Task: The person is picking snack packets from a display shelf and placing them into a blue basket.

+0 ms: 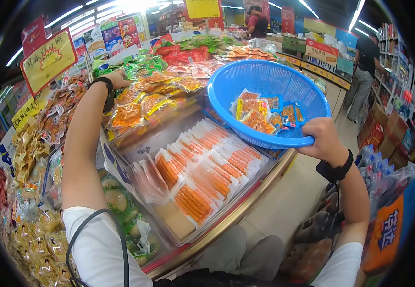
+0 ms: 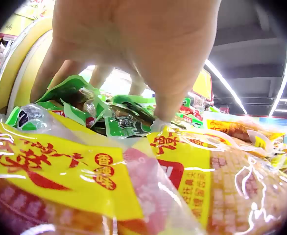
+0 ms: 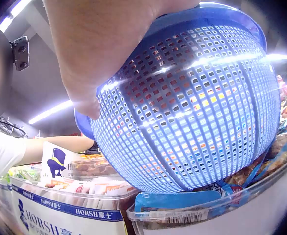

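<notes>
At three o'clock in the head view, the right hand (image 1: 320, 137) grips the blue basket (image 1: 286, 83), itself at one o'clock, by its rim, probably so the snack packets (image 1: 255, 119) won't spill; at ten, the left hand (image 1: 117, 80) spreads its fingers over green packets (image 2: 129, 126).

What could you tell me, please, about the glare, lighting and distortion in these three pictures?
Head view: fisheye bending with black corners, and ceiling lights blown out to white at the top; left wrist view: white glints on the yellow packet, the left hand looming large; right wrist view: a bright streak across the blue basket.
</notes>
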Demonstrator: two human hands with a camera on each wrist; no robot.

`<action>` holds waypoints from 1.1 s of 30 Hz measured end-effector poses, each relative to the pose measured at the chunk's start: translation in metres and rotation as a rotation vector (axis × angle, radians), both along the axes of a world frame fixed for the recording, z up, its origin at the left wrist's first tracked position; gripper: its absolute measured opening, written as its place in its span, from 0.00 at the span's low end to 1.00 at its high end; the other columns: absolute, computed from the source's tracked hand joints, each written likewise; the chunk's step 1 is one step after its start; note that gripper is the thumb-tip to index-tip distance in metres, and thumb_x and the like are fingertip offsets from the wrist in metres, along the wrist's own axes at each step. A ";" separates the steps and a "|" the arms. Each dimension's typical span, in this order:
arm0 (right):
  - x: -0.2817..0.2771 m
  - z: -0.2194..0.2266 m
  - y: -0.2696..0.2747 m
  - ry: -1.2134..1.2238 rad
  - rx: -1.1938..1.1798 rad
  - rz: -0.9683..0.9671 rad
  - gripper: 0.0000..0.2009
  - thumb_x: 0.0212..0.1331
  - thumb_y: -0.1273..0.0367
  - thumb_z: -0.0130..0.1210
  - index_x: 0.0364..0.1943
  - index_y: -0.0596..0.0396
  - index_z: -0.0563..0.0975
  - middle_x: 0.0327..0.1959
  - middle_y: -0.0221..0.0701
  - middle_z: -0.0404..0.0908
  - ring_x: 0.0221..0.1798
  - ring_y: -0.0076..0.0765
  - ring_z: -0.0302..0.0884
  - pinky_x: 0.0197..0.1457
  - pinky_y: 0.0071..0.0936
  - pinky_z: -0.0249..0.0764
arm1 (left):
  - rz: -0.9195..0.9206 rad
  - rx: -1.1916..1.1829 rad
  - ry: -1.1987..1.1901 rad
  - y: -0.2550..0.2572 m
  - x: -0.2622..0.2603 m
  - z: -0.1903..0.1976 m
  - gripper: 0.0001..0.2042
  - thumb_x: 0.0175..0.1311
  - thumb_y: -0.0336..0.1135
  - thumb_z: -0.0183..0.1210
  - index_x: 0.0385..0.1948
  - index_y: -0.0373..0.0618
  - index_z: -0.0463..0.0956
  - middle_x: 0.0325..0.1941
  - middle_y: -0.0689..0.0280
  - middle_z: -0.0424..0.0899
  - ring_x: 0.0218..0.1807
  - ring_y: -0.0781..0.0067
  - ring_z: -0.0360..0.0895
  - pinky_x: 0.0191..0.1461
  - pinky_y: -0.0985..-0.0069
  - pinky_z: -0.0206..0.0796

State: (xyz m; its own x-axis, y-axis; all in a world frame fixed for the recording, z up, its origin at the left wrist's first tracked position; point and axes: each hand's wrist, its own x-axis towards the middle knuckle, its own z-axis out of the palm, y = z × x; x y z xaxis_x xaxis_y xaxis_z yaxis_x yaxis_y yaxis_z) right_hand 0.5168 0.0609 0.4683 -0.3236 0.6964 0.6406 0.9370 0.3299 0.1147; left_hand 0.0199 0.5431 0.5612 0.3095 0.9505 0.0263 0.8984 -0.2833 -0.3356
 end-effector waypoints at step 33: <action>-0.005 0.005 -0.004 -0.034 -0.020 -0.001 0.15 0.36 0.60 0.66 0.12 0.53 0.73 0.14 0.35 0.72 0.21 0.45 0.73 0.25 0.38 0.67 | -0.039 0.100 -0.265 -0.020 0.000 -0.007 0.34 0.52 0.53 0.62 0.62 0.46 0.68 0.60 0.53 0.76 0.61 0.53 0.74 0.63 0.62 0.66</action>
State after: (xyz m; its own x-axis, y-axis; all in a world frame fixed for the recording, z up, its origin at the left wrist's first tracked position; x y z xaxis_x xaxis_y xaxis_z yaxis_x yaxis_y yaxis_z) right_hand 0.5115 0.0569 0.4729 -0.3439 0.7093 0.6153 0.9332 0.3310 0.1399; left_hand 0.0198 0.5231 0.5545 0.3159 0.9265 0.2046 0.9475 -0.2969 -0.1184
